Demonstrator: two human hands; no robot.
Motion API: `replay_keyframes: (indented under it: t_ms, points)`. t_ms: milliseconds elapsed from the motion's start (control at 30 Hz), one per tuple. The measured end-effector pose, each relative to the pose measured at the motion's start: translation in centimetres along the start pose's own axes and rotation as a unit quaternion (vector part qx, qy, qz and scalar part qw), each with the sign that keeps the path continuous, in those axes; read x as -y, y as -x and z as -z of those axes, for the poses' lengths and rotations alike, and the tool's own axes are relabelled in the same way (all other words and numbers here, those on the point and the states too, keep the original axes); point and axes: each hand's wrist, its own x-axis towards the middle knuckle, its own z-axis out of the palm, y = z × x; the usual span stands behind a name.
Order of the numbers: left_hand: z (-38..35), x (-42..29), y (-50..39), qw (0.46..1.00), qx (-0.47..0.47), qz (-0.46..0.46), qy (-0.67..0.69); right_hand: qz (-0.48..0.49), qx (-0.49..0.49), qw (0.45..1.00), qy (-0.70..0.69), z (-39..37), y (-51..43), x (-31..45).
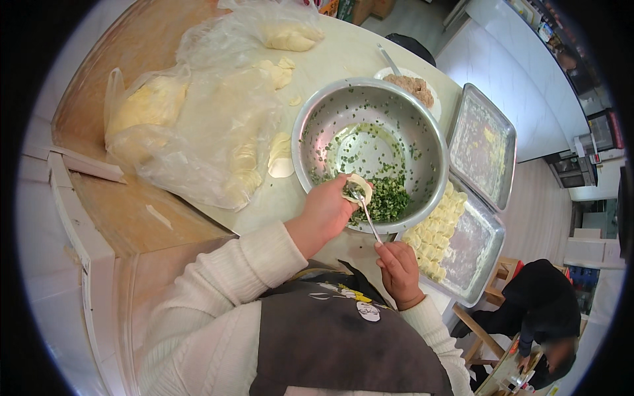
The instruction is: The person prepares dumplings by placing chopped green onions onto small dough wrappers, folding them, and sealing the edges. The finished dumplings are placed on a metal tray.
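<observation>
My left hand [324, 208] cups a round dough wrapper [365, 187] over the near rim of a large stainless steel bowl [436, 143]. Some green filling lies in the wrapper. Held by its handle in my right hand [400, 270], a metal spoon [369, 218] has its tip inside the wrapper, touching the filling. Chopped green filling [389, 200] is heaped at the bowl's near side, with green bits and liquid across its bottom and walls. A short stack of wrappers [281, 156] lies on the table just left of the bowl.
Plastic bags of dough wrappers [208, 119] cover the table's left. Behind the bowl is a plate of minced meat [413, 89] with a utensil. At right, one metal tray [470, 252] holds rows of dumplings; a floured tray [483, 143] overlaps it. A person [540, 302] sits at lower right.
</observation>
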Motion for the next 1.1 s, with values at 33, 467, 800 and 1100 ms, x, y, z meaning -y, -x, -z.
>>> replay_keyframes:
  t_ms: [33,467,800,1100]
  points:
    - [-0.1,-0.1,-0.1,1.000,-0.015,-0.004,0.011,-0.002,-0.004,1.000,0.007,0.1,0.1,0.1]
    - [0.3,-2.0,2.3,0.986,0.076,0.025,-0.148,-0.144,0.038,0.987,0.061,-0.5,-4.9,-1.4]
    - [-1.4,-1.8,4.8,0.961,0.163,0.068,-0.215,0.061,-0.076,0.995,0.024,0.4,-6.5,-0.9]
    - [-2.9,-0.9,6.4,0.952,0.191,0.017,-0.240,-0.111,-0.131,0.982,-0.083,1.0,-8.0,0.2]
